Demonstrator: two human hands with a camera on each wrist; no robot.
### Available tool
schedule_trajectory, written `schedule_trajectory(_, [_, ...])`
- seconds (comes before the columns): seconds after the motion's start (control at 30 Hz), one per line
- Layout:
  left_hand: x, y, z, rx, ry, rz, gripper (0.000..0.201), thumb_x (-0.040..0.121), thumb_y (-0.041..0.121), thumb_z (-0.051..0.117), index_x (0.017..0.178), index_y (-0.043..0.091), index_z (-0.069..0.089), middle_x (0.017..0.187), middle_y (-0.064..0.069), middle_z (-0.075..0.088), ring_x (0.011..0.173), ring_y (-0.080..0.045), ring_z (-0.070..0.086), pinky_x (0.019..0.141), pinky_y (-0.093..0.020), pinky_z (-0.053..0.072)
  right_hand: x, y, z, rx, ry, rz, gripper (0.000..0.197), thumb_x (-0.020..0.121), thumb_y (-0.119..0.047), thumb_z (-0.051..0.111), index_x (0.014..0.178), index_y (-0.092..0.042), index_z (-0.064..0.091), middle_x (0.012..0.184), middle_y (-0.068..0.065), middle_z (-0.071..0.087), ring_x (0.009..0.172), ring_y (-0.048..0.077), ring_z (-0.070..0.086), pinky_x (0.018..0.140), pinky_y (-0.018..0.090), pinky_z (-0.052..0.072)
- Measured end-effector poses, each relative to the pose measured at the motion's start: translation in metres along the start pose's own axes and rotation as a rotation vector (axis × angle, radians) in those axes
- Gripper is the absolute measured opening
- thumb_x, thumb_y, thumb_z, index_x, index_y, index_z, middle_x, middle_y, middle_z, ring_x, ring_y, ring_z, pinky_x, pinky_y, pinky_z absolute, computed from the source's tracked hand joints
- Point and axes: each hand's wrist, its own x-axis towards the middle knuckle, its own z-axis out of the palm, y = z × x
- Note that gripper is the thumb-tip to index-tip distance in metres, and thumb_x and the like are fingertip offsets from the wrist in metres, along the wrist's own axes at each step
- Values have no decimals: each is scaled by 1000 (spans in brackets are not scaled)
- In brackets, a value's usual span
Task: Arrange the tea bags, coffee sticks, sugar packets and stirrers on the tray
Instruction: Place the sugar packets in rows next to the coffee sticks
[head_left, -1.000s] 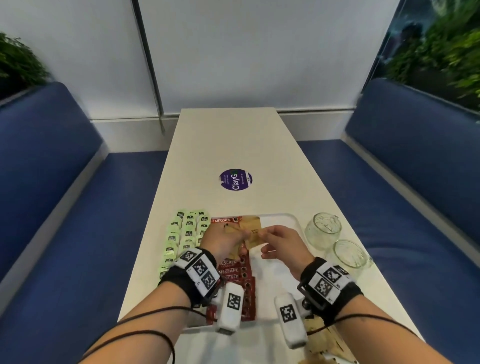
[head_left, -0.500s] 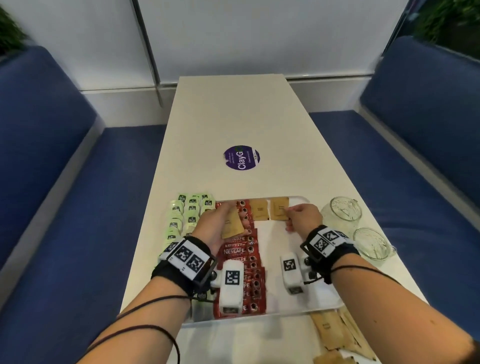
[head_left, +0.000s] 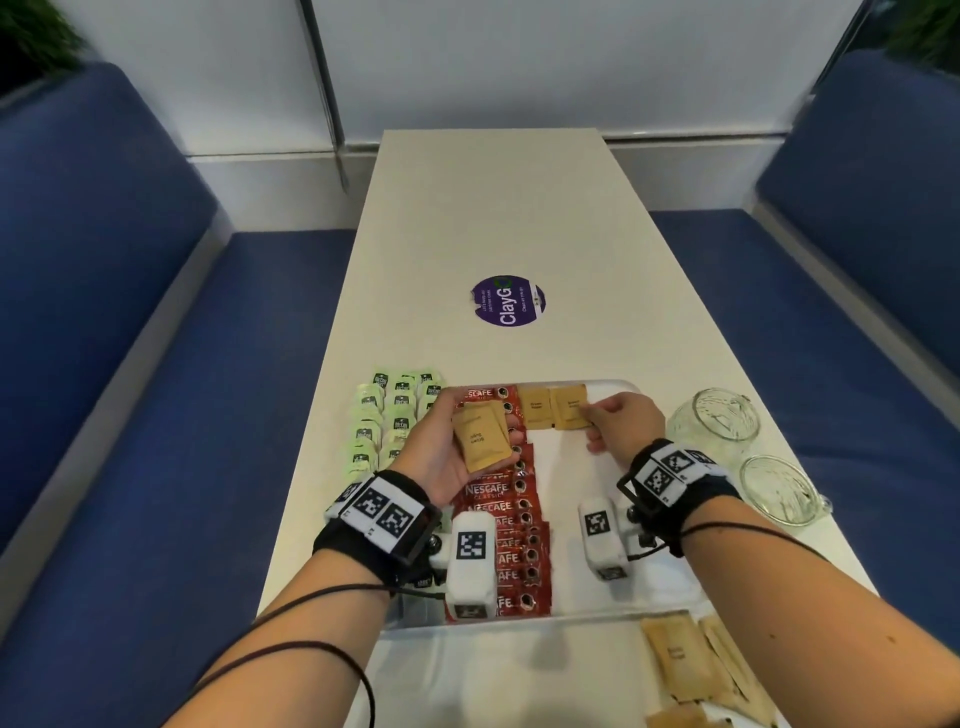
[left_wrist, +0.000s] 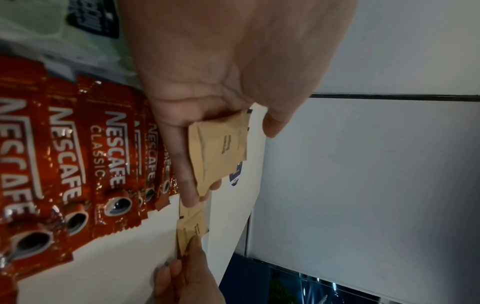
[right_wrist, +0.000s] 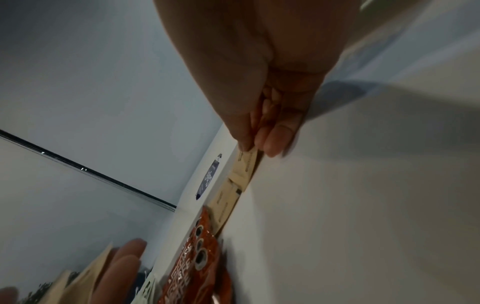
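Note:
A white tray (head_left: 631, 387) lies on the table with green tea bags (head_left: 395, 410) in a column at its left and red coffee sticks (head_left: 511, 525) beside them. Two brown sugar packets (head_left: 537, 410) lie side by side along the tray's far edge. My left hand (head_left: 457, 441) holds a small stack of sugar packets (head_left: 480, 436) (left_wrist: 221, 148) above the coffee sticks. My right hand (head_left: 602, 421) pinches the right-hand placed packet (head_left: 571, 408) (right_wrist: 246, 162) by its near corner, fingers curled, against the tray.
Two empty glass cups (head_left: 714, 421) (head_left: 779, 488) stand right of the tray. More brown packets (head_left: 680, 665) lie on the table near the front edge. A purple round sticker (head_left: 508, 301) marks the table's middle. Blue benches flank both sides.
Both hands parted from a shared packet. My right hand moved to the tray's far edge and laid a second packet beside the first. My left hand drew back with its stack.

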Motion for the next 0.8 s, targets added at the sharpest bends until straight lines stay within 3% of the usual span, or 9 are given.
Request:
schedule_trajectory(0.13, [-8,-1,2,-17,-38,18,35,101,27,42,121,1,56,125,-28,62,108,-38,63,88,-48,54,-8,-2,-4,-21,5,-24,29,85,-42,67,88,-13,68,69,3,72,54,15,67,69,31,56])
schedule_trajectory(0.23, [-13,-3,4,-17,-30,55,27,103,11,37,124,2,52,124,-26,64,110,-36,64,86,-48,56,-23,-6,-2,56,-24,-42,29,83,-43,69,88,-15,65,72,4,69,57,18,62,65,37,55])
schedule_trajectory(0.4, [-16,-10,16,17,60,146,29,103,7,40,129,7,52,121,-16,66,103,-29,65,87,-45,56,-74,-27,1,200,-279,-129,38,84,-38,71,96,-2,68,80,4,66,64,15,57,57,25,45])
schedule_trajectory(0.47, [-20,-14,23,38,84,187,27,103,8,43,127,5,56,116,-12,69,94,-24,66,79,-37,56,-91,-32,2,168,-383,-166,40,84,-39,71,96,-2,69,84,5,70,66,12,60,58,23,47])
schedule_trajectory(0.53, [-27,-18,30,57,98,225,23,101,8,48,121,5,60,113,-11,70,94,-23,68,75,-34,56,-104,-33,4,167,-424,-206,31,85,-33,72,89,-3,68,84,7,69,68,12,61,59,21,48])
schedule_trajectory(0.63, [-36,-20,30,121,129,278,15,95,6,59,109,8,62,104,-10,72,91,-24,70,74,-34,58,-116,-35,-2,232,-407,-225,17,86,-21,72,79,-10,61,79,5,68,66,14,63,56,20,49])
schedule_trajectory(0.73, [-48,-22,21,295,171,320,20,88,3,68,105,10,63,101,-12,73,88,-27,73,77,-38,60,-121,-37,-16,303,-352,-204,12,90,-15,66,94,-5,61,82,8,71,63,14,65,57,23,51])
schedule_trajectory(0.8, [-57,-25,19,404,154,320,25,85,3,71,108,10,64,100,-12,74,86,-27,74,74,-37,61,-122,-38,-23,297,-327,-218,8,92,-12,63,95,-5,62,81,8,68,63,15,63,57,23,50])
